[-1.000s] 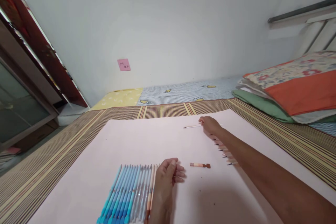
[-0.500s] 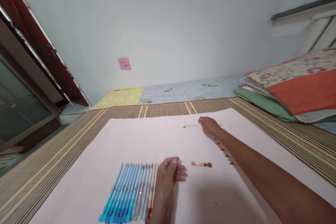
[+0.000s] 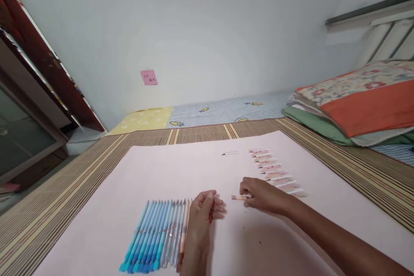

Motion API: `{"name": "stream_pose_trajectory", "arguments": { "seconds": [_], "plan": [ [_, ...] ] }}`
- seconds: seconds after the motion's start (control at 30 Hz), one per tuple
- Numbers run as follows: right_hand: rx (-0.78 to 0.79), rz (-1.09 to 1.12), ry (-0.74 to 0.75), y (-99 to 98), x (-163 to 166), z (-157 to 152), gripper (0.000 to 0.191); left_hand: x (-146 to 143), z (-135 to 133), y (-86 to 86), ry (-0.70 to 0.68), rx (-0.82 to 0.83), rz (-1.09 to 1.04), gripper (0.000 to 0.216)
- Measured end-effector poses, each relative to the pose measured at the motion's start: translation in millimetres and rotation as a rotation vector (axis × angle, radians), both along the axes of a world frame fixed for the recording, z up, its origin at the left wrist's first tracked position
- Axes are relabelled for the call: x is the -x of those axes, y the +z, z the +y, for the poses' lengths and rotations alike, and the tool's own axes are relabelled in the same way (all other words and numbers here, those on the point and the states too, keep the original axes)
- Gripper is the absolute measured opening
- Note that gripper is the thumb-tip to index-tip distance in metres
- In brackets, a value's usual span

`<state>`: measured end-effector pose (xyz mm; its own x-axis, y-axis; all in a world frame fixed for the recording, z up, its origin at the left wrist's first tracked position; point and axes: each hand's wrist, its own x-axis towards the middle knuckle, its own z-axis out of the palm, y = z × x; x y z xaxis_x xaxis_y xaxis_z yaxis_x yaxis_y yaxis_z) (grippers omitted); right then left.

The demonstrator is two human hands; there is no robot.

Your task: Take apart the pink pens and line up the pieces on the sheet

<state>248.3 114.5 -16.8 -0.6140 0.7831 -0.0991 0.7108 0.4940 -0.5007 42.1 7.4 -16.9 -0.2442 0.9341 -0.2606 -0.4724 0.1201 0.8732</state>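
My right hand (image 3: 258, 193) is closed around the brown right end of a short orange pen barrel (image 3: 238, 198), whose patterned left end sticks out from the fingers. The barrel lies on or just above a pale pink sheet (image 3: 174, 172). My left hand (image 3: 204, 211) rests beside a row of pens, its fingers apart and loosely curved, with nothing in them. Left of it lie blue pens (image 3: 147, 233), clear grey pens (image 3: 174, 233) and orange-brown pens (image 3: 184, 233), partly hidden by the hand. A thin white refill with a dark tip (image 3: 231, 153) lies farther back.
Several slim white pieces with dark tips and pinkish printed parts (image 3: 274, 172) lie in a slanting column at right. Tiny dark specks (image 3: 243, 227) dot the sheet. Around it is a striped mat (image 3: 84, 172). Folded bedding (image 3: 365, 108) is stacked at right, before the wall (image 3: 210, 30).
My right hand has let go of the white refill at the back and come nearer, onto the orange barrel. The column of pieces at right is uncovered. My left hand has hardly moved.
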Motion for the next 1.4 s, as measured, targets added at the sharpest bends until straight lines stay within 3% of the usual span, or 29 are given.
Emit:
{"name": "stream_pose_trajectory", "arguments": {
  "seconds": [0.1,0.2,0.37,0.6,0.9,1.4],
  "plan": [
    [-0.067,0.018,-0.032,-10.1,2.3,-7.3,0.009,-0.6,-1.0,3.5,0.017,-0.003,-0.006,0.052],
    [-0.141,0.037,-0.043,-14.2,4.4,5.5,0.012,-1.4,-0.7,3.7,0.025,-0.012,-0.007,0.053],
    [-0.4,-0.106,-0.155,-14.9,9.1,64.1,0.015,-3.1,2.1,-4.3,0.027,-0.026,0.005,0.055],
    [-0.438,-0.194,-0.232,-22.1,21.9,122.6,0.02,-2.0,3.5,-7.2,0.043,-0.038,0.016,0.053],
    [-0.472,-0.232,-0.258,-31.0,33.3,132.4,0.024,-4.8,-0.7,3.8,0.021,0.002,0.003,0.052],
    [-0.501,-0.136,-0.26,-34.8,39.7,135.2,0.016,-4.3,0.8,-5.6,-0.011,0.001,0.0,0.055]
  ]
}}
